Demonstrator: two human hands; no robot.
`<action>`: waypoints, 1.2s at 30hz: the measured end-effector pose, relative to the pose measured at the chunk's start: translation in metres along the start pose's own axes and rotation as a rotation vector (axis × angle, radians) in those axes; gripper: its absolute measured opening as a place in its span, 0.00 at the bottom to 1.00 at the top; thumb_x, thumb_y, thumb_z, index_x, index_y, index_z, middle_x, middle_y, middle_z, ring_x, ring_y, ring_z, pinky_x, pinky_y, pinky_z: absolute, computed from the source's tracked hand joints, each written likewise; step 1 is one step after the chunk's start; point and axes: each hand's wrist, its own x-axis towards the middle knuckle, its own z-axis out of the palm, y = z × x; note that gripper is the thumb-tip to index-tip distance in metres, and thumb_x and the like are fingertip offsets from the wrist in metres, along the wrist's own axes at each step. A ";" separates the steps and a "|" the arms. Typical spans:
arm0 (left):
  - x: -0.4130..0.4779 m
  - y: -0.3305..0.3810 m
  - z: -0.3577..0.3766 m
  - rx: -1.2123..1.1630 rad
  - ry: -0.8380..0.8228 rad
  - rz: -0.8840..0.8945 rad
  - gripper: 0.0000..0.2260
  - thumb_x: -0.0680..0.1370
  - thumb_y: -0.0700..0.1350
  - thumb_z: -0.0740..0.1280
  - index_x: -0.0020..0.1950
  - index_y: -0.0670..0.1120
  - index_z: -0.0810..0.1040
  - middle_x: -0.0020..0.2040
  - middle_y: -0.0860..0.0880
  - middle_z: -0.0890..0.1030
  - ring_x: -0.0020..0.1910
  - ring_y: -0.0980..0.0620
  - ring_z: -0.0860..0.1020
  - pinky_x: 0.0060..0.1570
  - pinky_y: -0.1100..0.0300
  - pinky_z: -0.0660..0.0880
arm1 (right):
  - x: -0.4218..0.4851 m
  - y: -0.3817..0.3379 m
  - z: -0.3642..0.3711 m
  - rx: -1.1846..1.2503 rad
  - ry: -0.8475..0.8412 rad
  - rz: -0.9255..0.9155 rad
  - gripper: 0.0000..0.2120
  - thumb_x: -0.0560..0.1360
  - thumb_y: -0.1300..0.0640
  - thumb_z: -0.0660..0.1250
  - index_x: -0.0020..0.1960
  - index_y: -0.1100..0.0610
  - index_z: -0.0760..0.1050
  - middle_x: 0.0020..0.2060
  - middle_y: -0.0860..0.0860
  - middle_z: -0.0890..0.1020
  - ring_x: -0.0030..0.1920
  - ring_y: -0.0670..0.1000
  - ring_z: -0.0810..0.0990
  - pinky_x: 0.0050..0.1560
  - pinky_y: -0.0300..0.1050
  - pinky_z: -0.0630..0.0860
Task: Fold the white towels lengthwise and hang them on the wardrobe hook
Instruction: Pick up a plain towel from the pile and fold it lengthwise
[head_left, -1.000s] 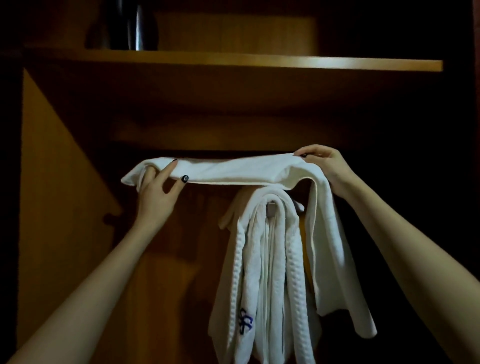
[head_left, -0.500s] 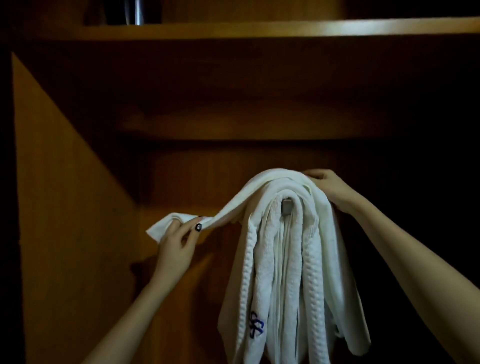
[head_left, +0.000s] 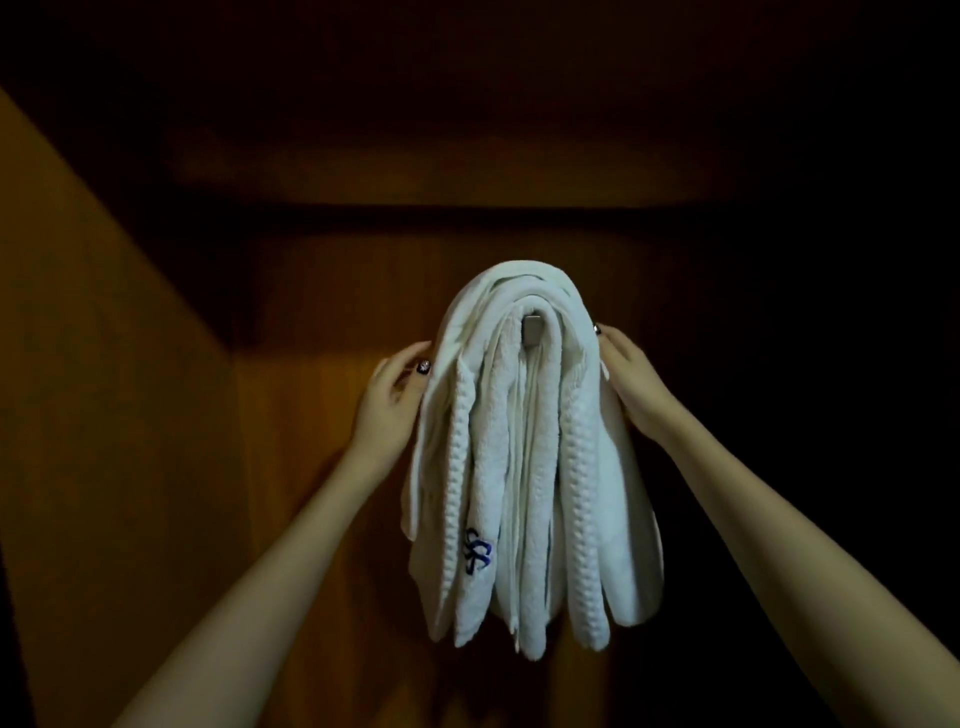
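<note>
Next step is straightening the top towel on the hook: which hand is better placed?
Left, probably: the left hand has its thumb and fingertips at the top towel's loose left edge, ready to tug it. The right hand lies flat against the towel's right side.

white waffle-weave towels (head_left: 540, 467), blue monogram (head_left: 477, 557)
</note>
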 end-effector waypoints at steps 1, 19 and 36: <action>0.003 0.002 0.004 -0.041 -0.067 -0.029 0.16 0.82 0.46 0.59 0.69 0.46 0.72 0.65 0.49 0.74 0.64 0.55 0.72 0.54 0.76 0.67 | -0.008 0.006 -0.001 -0.013 0.017 -0.006 0.21 0.81 0.46 0.59 0.71 0.53 0.69 0.64 0.49 0.76 0.58 0.46 0.77 0.58 0.45 0.74; 0.048 0.008 0.004 -0.444 -0.169 -0.071 0.16 0.81 0.46 0.60 0.65 0.64 0.74 0.66 0.55 0.76 0.63 0.56 0.75 0.59 0.57 0.75 | -0.039 -0.001 -0.031 0.036 -0.208 -0.120 0.26 0.79 0.53 0.65 0.67 0.26 0.64 0.71 0.38 0.66 0.61 0.43 0.77 0.59 0.44 0.77; 0.060 -0.029 -0.024 -0.554 -0.185 -0.312 0.16 0.71 0.39 0.70 0.59 0.44 0.80 0.57 0.39 0.81 0.51 0.44 0.81 0.49 0.55 0.80 | 0.010 -0.020 -0.043 0.232 -0.123 0.023 0.11 0.79 0.66 0.61 0.52 0.54 0.78 0.42 0.53 0.82 0.33 0.44 0.82 0.30 0.35 0.76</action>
